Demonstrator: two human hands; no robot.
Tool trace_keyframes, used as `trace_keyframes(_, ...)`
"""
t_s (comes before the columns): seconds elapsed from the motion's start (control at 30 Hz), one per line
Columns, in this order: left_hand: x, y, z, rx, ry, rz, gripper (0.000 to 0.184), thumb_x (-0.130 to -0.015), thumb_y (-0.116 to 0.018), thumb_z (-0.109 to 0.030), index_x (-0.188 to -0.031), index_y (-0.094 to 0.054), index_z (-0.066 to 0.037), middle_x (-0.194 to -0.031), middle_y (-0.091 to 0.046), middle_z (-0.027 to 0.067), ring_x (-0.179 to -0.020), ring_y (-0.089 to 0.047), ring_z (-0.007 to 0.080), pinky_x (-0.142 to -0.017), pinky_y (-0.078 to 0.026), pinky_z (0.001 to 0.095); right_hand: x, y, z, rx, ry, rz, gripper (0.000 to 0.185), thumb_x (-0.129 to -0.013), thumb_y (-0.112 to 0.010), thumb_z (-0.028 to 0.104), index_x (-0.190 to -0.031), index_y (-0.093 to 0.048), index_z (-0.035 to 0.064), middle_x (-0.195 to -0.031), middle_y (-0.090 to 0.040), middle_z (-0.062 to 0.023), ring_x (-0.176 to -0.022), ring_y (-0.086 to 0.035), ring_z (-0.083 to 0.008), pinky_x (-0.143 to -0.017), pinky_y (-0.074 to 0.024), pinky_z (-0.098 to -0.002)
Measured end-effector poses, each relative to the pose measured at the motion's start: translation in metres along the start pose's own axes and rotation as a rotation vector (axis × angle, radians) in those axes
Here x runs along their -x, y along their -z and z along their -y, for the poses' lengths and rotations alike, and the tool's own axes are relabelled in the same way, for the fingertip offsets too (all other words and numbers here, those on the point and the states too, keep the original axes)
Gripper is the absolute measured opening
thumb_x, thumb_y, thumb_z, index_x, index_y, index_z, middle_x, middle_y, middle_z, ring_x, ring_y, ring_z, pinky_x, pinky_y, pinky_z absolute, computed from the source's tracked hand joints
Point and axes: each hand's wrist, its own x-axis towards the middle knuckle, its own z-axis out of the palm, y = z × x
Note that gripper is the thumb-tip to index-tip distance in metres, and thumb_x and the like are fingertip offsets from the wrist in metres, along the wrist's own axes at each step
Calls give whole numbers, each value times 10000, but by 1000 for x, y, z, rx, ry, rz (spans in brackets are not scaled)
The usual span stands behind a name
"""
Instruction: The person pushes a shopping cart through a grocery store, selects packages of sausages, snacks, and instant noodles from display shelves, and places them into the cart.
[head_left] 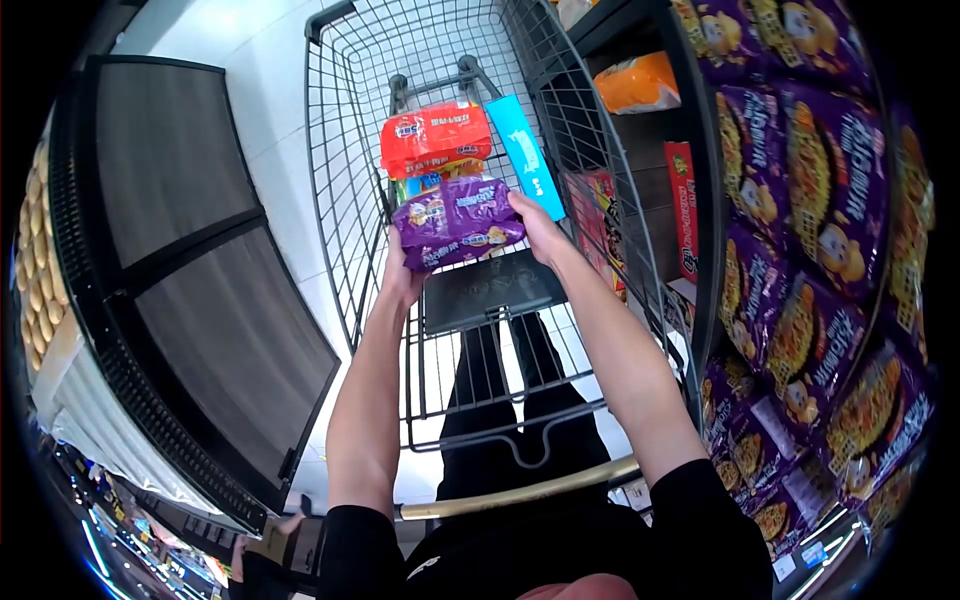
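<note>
Between my two hands is a purple multipack of instant noodles (pixel 460 222), held over the shopping cart (pixel 330 150). My left hand (pixel 399 268) grips its left end, most of the fingers hidden behind the pack. On the right end, my right hand (pixel 538 226) has its thumb on top and its other fingers out of sight. Just beyond the purple pack lies a red noodle multipack (pixel 435 138) in the cart. Under and beside it shows a strip of yellow and green packaging (pixel 432 180). A long light-blue box (pixel 527 155) leans along the cart's right side.
The cart's handle (pixel 520 492) crosses close to my body. On the right, shelves hold many purple noodle packs (pixel 815 190), an orange pack (pixel 640 84) and a red box (pixel 682 210). A dark-panelled display stand (pixel 200 300) borders the left. Part of another person (pixel 290 523) shows at lower left.
</note>
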Motion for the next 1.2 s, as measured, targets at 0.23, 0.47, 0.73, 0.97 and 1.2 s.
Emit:
trace_keyframes(0.23, -53, 1, -15, 118, -165, -4, 660, -1026, -237, -573, -1422, -417, -77, -1375, -541, 111, -1254, -528, 239, -1080, -404, 425, -50, -18, 4, 91, 9, 0, 454, -1049, -401, 262, -1451, -429, 54, -1364, -561, -100, -1238, -514, -172, -1075, -345, -336)
trace_keyframes(0.47, -94, 21, -11, 102, -271, 44, 415, -1052, -373, -370, -1296, -505, -62, -1209, -633, 68, -1046, -643, 164, -932, -513, 324, -64, -27, 2, 34, 8, -93, 453, -1046, -390, 226, -1467, -408, 61, -1384, -546, -96, -1284, -477, -168, -1118, -289, -333)
trace_keyframes(0.73, -103, 36, -19, 59, -301, -315, 444, -1018, -499, -316, -1319, -474, 9, -1218, -599, 134, -1067, -612, 182, -865, -522, 314, -71, -10, -5, 192, 114, -148, 649, -962, -561, 352, -1465, -361, -6, -1456, -451, -178, -1325, -452, -241, -1108, -329, -358)
trace_keyframes(0.97, -3, -24, -47, -1346, -1237, -115, 376, -849, -636, -138, -1193, -603, 11, -1285, -550, 242, -1188, -537, 401, -1030, -404, 447, -33, -7, 23, 1044, 410, -498, 535, -847, -645, 250, -1299, -502, 1, -1231, -566, -237, -1166, -552, -390, -967, -461, -471)
trace_keyframes(1.2, 78, -48, -49, -1159, -974, -280, 346, -849, -635, -155, -1140, -608, 32, -1052, -646, 226, -1007, -614, 379, -895, -484, 442, 88, -25, 116, 1126, 439, -252, 339, -869, -595, 337, -1148, -636, 149, -1041, -708, -123, -993, -663, -325, -850, -515, -434)
